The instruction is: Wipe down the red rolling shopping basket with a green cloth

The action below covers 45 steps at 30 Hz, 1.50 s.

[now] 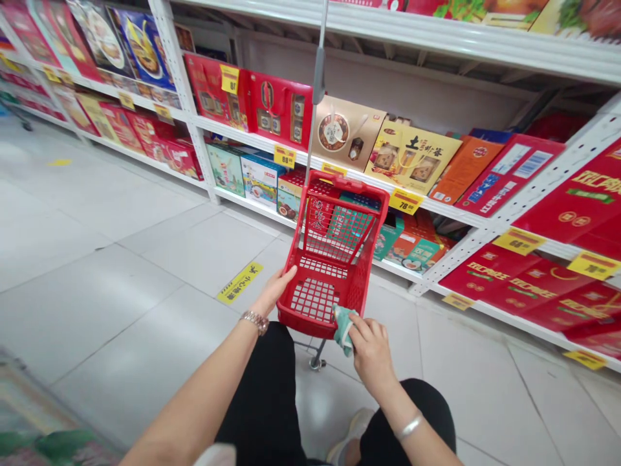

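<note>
A red plastic shopping basket [339, 213] on wheels stands on the floor in front of me, tipped so its open inside faces me. My left hand [276, 288] rests on the basket's left rim, fingers stretched along the edge. My right hand [371, 349] is closed on a pale green cloth [343, 327], pressing it against the near rim of the basket. A grey pull handle [319, 71] rises from the basket toward the top of the view.
White shelves [436, 207] with red and yellow gift boxes and yellow price tags run along the right and back. Grey tiled floor [121, 278] lies to the left, with a yellow sticker [240, 283]. My knees in black trousers are below.
</note>
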Tool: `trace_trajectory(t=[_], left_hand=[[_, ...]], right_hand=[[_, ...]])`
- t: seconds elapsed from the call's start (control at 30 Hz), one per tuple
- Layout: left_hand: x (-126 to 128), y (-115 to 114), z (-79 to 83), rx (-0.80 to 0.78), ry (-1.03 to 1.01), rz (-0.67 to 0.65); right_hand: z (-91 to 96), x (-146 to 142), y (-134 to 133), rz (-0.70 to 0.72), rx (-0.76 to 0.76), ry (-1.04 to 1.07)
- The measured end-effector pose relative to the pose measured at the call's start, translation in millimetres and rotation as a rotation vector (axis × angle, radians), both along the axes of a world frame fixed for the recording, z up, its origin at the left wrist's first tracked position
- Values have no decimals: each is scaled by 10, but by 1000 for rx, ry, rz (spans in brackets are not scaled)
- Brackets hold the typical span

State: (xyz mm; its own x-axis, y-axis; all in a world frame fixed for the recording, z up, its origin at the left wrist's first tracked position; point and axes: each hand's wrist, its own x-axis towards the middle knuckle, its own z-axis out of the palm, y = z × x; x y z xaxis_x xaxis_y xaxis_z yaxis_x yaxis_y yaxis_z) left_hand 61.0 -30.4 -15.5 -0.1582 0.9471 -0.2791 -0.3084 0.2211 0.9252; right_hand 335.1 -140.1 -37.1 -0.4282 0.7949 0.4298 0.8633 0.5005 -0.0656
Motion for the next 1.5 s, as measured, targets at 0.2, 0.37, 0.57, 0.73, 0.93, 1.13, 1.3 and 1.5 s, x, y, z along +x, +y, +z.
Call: trace_trajectory(t=[0.2,0.37,0.57,0.73,0.93,1.13,1.3,1.5], left_hand=[[83,-115,-54,61,-77,-64],[242,-126,-56,107,-78,-150],[293,-141,-77,117,74,-202],[282,-175,-117,120,86,-257],[453,-173,-285,187,159,-258],[582,-141,-371,215,151,-247],[472,-165,-316,206,155,-273],[411,-187,-286,213,145,-283]], right_hand=[[225,-511,24,-60,-66,55],[275,-1149,153,9,-71,36],[76,-938,102,6,18,-3],[31,-194,-150,-21,55,-15],[69,505,-276,-68,78,-28],[239,115,-211,-18,147,41],[229,-700,-99,65,120,61],[55,-944,29,24,151,94]])
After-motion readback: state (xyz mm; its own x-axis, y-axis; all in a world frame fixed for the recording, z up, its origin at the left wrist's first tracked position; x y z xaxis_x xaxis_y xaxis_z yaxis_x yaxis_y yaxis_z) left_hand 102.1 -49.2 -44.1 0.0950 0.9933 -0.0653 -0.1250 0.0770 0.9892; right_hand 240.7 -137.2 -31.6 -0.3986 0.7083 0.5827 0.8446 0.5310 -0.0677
